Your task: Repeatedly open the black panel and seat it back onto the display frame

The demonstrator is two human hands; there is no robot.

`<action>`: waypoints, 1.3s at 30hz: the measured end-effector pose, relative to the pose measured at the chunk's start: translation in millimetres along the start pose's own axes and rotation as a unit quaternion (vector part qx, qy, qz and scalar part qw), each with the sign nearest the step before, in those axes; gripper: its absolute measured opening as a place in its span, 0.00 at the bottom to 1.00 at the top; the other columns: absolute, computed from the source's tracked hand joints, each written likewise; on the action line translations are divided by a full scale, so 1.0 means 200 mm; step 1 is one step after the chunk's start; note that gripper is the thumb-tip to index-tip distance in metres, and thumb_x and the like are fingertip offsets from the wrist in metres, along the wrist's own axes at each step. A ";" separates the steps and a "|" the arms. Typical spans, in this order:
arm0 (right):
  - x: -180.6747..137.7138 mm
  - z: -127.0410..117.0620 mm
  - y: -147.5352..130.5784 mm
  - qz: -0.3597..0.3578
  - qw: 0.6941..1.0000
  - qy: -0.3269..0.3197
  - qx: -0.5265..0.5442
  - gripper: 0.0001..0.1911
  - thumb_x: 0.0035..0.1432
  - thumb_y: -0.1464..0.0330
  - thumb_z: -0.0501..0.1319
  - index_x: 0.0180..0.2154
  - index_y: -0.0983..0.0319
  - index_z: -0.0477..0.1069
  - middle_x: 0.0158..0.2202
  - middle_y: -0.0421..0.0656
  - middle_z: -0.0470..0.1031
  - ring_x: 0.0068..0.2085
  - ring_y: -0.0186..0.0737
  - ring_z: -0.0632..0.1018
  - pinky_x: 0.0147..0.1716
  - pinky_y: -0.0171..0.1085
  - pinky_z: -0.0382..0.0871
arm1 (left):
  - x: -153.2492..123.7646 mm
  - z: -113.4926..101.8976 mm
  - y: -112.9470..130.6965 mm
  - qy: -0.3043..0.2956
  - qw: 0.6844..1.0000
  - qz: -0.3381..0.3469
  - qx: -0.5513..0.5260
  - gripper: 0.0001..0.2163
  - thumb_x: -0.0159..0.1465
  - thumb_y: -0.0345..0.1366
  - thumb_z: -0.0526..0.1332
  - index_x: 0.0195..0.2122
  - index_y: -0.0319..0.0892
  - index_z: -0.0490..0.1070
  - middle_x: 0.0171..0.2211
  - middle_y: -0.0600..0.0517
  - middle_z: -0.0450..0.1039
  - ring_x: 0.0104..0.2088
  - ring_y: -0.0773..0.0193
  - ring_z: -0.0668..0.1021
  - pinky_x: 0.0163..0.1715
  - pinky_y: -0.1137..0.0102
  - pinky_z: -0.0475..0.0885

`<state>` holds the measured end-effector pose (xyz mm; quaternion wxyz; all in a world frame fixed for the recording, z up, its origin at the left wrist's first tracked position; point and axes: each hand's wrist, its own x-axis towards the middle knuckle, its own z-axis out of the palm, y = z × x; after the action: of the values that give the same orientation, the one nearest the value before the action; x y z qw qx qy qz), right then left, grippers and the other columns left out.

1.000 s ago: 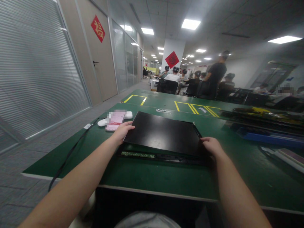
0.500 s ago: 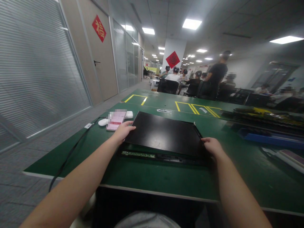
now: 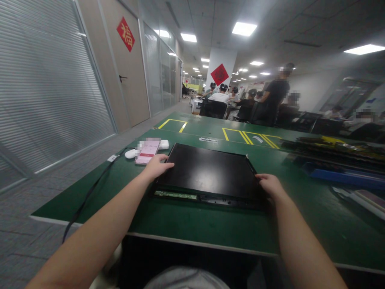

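A glossy black screen panel [image 3: 207, 168] lies over a dark frame [image 3: 228, 201] on the green table. Along the near side of that frame runs a narrow green circuit board [image 3: 176, 195]. My left hand [image 3: 157, 167] grips the panel's left edge, its thumb resting on top. At the opposite edge my right hand [image 3: 270, 186] pinches the right side, its lower fingers partly hidden. Whether the frame is also within either grip, I cannot tell.
A phone [image 3: 147, 152] rests on white supports left of the panel, with a black cable [image 3: 93, 188] nearby. Dark strips [image 3: 333, 150] are stacked above a blue tray [image 3: 333, 173] at right. Yellow tape [image 3: 171, 120] marks the green table [image 3: 204, 224]. Several people sit beyond.
The screen panel has come down at its left and near side and now sits flatter within the frame. My left hand has moved slightly right along with it.
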<state>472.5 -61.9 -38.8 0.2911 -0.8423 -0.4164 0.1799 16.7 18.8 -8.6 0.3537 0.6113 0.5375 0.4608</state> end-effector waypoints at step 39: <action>0.06 0.03 0.06 -0.005 0.997 0.000 0.071 0.27 0.42 0.82 0.55 0.44 0.65 0.80 0.40 0.49 0.81 0.36 0.40 0.80 0.35 0.33 0.71 | 0.04 0.00 -0.09 -0.076 0.929 0.062 0.356 0.22 0.54 0.45 0.65 0.45 0.35 0.78 0.53 0.38 0.72 0.55 0.48 0.73 0.58 0.63 0.65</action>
<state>483.2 -55.9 -51.9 0.3507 -0.8176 -0.4066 0.2079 10.9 29.8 -24.8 0.1229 0.7624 0.5988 0.2123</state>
